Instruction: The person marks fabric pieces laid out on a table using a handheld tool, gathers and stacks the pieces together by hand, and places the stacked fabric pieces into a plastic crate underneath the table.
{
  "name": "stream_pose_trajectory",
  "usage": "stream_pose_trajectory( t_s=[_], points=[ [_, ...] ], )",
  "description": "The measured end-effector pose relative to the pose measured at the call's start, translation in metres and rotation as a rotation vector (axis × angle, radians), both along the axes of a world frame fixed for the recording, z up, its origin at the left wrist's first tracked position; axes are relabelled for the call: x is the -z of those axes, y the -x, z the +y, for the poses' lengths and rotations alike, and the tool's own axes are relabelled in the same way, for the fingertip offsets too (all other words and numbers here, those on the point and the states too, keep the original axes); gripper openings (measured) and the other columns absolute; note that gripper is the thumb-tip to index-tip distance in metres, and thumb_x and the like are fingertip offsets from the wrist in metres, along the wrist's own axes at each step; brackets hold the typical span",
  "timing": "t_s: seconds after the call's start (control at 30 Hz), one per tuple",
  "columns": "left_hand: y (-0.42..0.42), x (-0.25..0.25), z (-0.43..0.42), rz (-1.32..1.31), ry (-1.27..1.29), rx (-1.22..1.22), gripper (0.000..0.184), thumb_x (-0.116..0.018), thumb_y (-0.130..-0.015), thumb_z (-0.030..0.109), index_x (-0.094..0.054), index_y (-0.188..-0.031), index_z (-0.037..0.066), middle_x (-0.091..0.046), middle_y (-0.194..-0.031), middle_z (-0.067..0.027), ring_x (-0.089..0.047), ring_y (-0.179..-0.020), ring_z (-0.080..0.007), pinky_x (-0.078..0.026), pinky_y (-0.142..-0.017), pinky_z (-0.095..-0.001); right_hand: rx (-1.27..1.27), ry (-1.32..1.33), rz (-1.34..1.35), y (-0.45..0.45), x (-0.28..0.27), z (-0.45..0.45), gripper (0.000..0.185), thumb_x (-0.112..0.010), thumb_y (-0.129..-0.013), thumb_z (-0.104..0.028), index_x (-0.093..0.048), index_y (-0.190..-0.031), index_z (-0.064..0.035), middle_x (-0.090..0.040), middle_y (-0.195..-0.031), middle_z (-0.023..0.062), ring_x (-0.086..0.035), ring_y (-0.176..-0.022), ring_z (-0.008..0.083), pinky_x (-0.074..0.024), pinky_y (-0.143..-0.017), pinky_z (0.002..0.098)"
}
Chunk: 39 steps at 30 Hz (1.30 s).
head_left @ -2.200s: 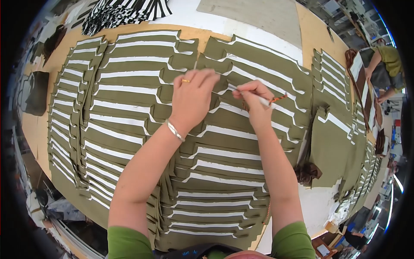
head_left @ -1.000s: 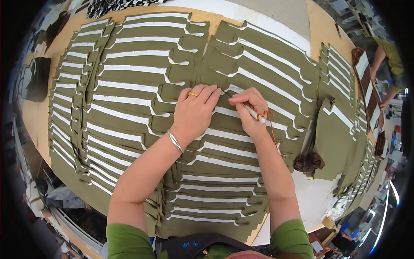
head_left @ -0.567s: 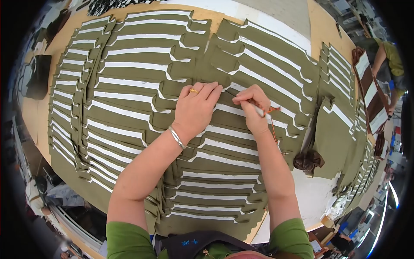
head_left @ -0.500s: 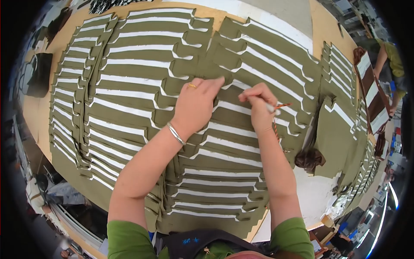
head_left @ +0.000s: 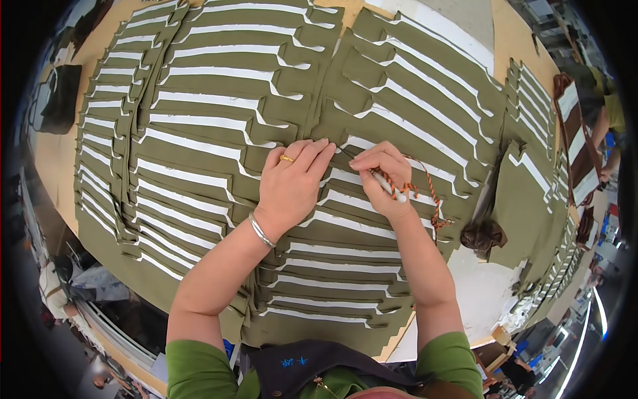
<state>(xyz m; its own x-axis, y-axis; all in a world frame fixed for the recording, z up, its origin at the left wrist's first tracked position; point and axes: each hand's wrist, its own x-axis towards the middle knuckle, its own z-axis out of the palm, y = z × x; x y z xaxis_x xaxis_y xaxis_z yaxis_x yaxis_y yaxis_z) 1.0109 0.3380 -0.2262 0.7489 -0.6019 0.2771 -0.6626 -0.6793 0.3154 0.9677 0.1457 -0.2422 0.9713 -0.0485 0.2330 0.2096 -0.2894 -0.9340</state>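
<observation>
Olive fabric pieces with white strips (head_left: pixel 206 123) lie overlapped in rows over the table. My left hand (head_left: pixel 292 179), with a ring and a bracelet, rests on the fabric at the centre, fingers stretched out and holding nothing. My right hand (head_left: pixel 384 178) is closed on a pen-like tool with a pale handle (head_left: pixel 397 194). Its thin dark tip reaches toward my left fingertips, at an olive edge beside a white strip. An orange-and-black cord (head_left: pixel 435 199) hangs from the tool and trails over the fabric to the right.
A crumpled dark brown cloth (head_left: pixel 483 235) sits to the right. Beyond it are more olive pieces (head_left: pixel 515 219) and a brown-and-white striped item (head_left: pixel 577 143). Another person's arm (head_left: pixel 601 126) is at the far right. A black bag (head_left: pixel 61 100) lies at the left edge.
The fabric rows appear higher in view. My left hand has shifted slightly down and left; my right hand has come closer to it, with the tool's thin tip now showing.
</observation>
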Motion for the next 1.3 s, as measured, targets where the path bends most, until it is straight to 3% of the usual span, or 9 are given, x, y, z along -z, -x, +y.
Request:
stream_pose_trajectory(
  t_s=[0.23,0.37,0.63,0.67,0.77,0.97,1.07,1.2,1.3],
  points=[
    [0.002,0.000,0.001,0.014,-0.031,-0.008,0.046,-0.059,-0.073,-0.001,-0.064,-0.117,0.012,-0.062,-0.119,0.0027,-0.057,-0.104,-0.0170,-0.042,-0.089,-0.0341,0.061,-0.087,-0.055,-0.002,0.013,0.000,0.012,-0.058,-0.075,0.007,-0.066,-0.078,-0.0002,-0.061,-0.080,0.0101,-0.060,-0.069,0.0157,-0.0491,-0.063,0.0267],
    [-0.001,-0.009,0.008,0.158,0.087,-0.015,0.048,-0.059,-0.073,-0.003,-0.063,-0.119,0.012,-0.061,-0.119,0.0002,-0.057,-0.105,-0.0209,-0.042,-0.090,-0.0357,0.064,-0.390,0.104,0.002,0.007,-0.002,0.013,-0.055,-0.078,0.008,-0.065,-0.079,0.0002,-0.060,-0.081,0.0092,-0.060,-0.070,0.0144,-0.0488,-0.062,0.0251],
    [0.038,-0.014,0.034,0.209,0.060,0.003,0.047,-0.059,-0.070,-0.003,-0.066,-0.114,0.011,-0.061,-0.117,0.0001,-0.056,-0.107,-0.0215,-0.042,-0.090,-0.0367,-0.069,-0.184,0.056,0.035,0.006,0.024,0.009,-0.058,-0.082,0.006,-0.065,-0.086,0.0004,-0.060,-0.086,0.0118,-0.064,-0.077,0.0186,-0.0546,-0.070,0.0307],
    [0.041,-0.012,0.035,0.193,0.052,-0.007,0.047,-0.060,-0.070,-0.003,-0.066,-0.115,0.010,-0.061,-0.116,0.0005,-0.057,-0.107,-0.0206,-0.042,-0.089,-0.0363,0.003,-0.170,0.015,0.034,0.008,0.029,0.015,-0.061,-0.075,0.008,-0.068,-0.081,-0.0045,-0.065,-0.081,0.0074,-0.062,-0.070,0.0149,-0.0498,-0.061,0.0250],
    [0.043,-0.009,0.036,0.156,0.030,-0.012,0.046,-0.060,-0.071,-0.001,-0.066,-0.115,0.010,-0.062,-0.115,0.0015,-0.057,-0.105,-0.0186,-0.042,-0.089,-0.0354,-0.016,-0.087,-0.024,0.032,0.007,0.029,0.015,-0.061,-0.074,0.008,-0.067,-0.080,-0.0037,-0.064,-0.081,0.0080,-0.062,-0.070,0.0157,-0.0498,-0.061,0.0249],
    [0.041,-0.009,0.036,0.146,0.017,-0.009,0.047,-0.060,-0.071,0.000,-0.066,-0.115,0.011,-0.062,-0.115,0.0022,-0.057,-0.105,-0.0178,-0.042,-0.088,-0.0350,-0.036,-0.234,0.002,0.036,0.012,0.026,0.015,-0.058,-0.072,0.011,-0.064,-0.079,-0.0015,-0.062,-0.081,0.0089,-0.062,-0.070,0.0169,-0.0492,-0.059,0.0253],
    [0.040,-0.010,0.035,0.171,0.017,-0.011,0.047,-0.060,-0.071,0.000,-0.065,-0.117,0.011,-0.063,-0.115,0.0018,-0.057,-0.105,-0.0183,-0.042,-0.089,-0.0349,-0.041,-0.084,-0.013,0.034,0.005,0.029,0.015,-0.057,-0.072,0.011,-0.065,-0.078,-0.0014,-0.062,-0.081,0.0088,-0.062,-0.070,0.0163,-0.0490,-0.060,0.0256],
    [0.039,-0.020,0.039,0.214,0.123,-0.046,0.048,-0.060,-0.073,0.000,-0.064,-0.119,0.012,-0.062,-0.118,0.0012,-0.057,-0.107,-0.0193,-0.041,-0.089,-0.0354,-0.072,-0.189,0.058,0.046,0.006,0.024,0.015,-0.055,-0.077,0.009,-0.063,-0.084,-0.0002,-0.057,-0.086,0.0112,-0.065,-0.078,0.0207,-0.0550,-0.071,0.0311],
    [0.057,-0.030,0.050,0.176,0.033,-0.029,0.048,-0.060,-0.074,0.000,-0.063,-0.121,0.012,-0.061,-0.121,0.0009,-0.056,-0.108,-0.0193,-0.041,-0.089,-0.0360,0.028,-0.284,0.057,0.061,-0.004,0.041,0.018,-0.056,-0.075,0.010,-0.066,-0.081,-0.0029,-0.062,-0.083,0.0092,-0.062,-0.074,0.0163,-0.0492,-0.063,0.0253]
  ],
)
